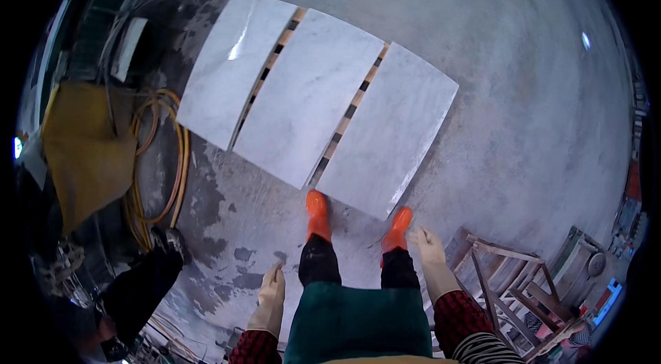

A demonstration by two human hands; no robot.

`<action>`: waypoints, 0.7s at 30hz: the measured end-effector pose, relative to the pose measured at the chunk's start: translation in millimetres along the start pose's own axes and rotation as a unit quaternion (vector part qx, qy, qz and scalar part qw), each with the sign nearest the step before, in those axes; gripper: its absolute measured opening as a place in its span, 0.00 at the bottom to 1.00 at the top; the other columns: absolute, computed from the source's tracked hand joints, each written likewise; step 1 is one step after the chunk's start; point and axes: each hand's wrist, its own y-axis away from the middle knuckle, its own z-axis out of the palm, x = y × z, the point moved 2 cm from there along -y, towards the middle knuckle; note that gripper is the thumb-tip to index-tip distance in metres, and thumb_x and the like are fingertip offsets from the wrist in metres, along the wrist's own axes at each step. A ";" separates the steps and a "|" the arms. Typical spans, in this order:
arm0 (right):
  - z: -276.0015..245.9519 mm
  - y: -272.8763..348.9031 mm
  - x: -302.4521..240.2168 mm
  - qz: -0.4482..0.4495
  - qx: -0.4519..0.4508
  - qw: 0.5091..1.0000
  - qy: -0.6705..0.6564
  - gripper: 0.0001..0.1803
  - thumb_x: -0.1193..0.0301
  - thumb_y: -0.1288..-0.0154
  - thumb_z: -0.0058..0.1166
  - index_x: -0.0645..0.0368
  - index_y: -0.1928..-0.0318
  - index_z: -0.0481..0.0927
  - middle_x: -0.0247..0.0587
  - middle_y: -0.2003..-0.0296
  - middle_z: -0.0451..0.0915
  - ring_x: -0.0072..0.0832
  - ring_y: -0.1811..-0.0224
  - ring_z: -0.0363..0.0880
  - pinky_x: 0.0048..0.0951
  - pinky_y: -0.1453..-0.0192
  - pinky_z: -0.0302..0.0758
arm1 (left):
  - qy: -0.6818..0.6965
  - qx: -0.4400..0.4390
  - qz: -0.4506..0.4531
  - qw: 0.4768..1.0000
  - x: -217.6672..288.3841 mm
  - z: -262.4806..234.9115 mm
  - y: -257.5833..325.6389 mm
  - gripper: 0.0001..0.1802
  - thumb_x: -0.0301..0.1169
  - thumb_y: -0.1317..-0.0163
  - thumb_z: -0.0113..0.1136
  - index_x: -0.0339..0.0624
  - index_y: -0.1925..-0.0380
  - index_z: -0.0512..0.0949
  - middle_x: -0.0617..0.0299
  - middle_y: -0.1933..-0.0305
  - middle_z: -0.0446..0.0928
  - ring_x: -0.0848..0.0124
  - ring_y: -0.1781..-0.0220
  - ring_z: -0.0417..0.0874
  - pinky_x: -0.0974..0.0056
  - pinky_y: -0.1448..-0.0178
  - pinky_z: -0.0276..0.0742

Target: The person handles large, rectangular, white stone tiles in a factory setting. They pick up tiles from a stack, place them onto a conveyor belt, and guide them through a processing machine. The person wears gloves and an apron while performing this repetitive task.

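My left hand, in a cream rubber glove, hangs beside the green apron with its fingers loosely curled together; nothing shows in it. In a matching glove, my right hand is closed beside my orange boot. A small pale bit shows at its fingertips, too unclear to name. Ahead of my boots lie three white-grey stone slabs, side by side with narrow gaps: a left slab, a middle slab and a right slab. Neither hand touches them.
Wooden slats show between the slabs. A coiled yellow hose and a mustard-coloured sheet lie at left. Near the lower left is another person's dark-clothed leg. A wooden frame stands to my right. Wet patches mark the concrete floor.
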 end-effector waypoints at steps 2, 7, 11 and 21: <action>-32.2 37.6 29.1 0.028 0.015 0.999 -0.001 0.23 0.62 0.20 0.57 0.72 0.41 0.80 0.53 0.55 0.89 0.38 0.52 0.90 0.34 0.44 0.86 | 0.075 -0.043 0.045 0.995 -34.0 -16.6 5.2 0.21 0.43 0.20 0.51 0.46 0.37 0.82 0.51 0.35 0.82 0.59 0.33 0.83 0.60 0.27 0.75; -66.8 97.1 -4.5 -0.036 -0.050 0.925 0.374 0.29 0.49 0.22 0.50 0.66 0.44 0.83 0.51 0.59 0.90 0.37 0.57 0.90 0.37 0.47 0.83 | 0.299 -0.016 0.061 0.952 -112.9 -78.2 42.5 0.24 0.42 0.18 0.52 0.36 0.33 0.76 0.50 0.39 0.82 0.64 0.36 0.82 0.59 0.29 0.78; -19.7 118.1 -66.2 -0.091 -0.113 0.872 0.467 0.30 0.47 0.23 0.47 0.61 0.43 0.84 0.49 0.58 0.90 0.34 0.56 0.89 0.38 0.47 0.81 | 0.450 0.090 0.023 0.888 -163.3 -83.2 106.3 0.26 0.42 0.17 0.49 0.33 0.30 0.70 0.46 0.37 0.81 0.59 0.35 0.82 0.56 0.27 0.76; 139.1 175.1 -93.0 -0.211 -0.315 0.865 0.329 0.20 0.63 0.22 0.56 0.65 0.40 0.82 0.46 0.54 0.90 0.33 0.56 0.90 0.33 0.49 0.85 | 0.579 0.175 -0.273 0.748 -369.7 131.7 382.2 0.21 0.40 0.19 0.50 0.43 0.33 0.75 0.48 0.44 0.86 0.61 0.51 0.89 0.60 0.50 0.85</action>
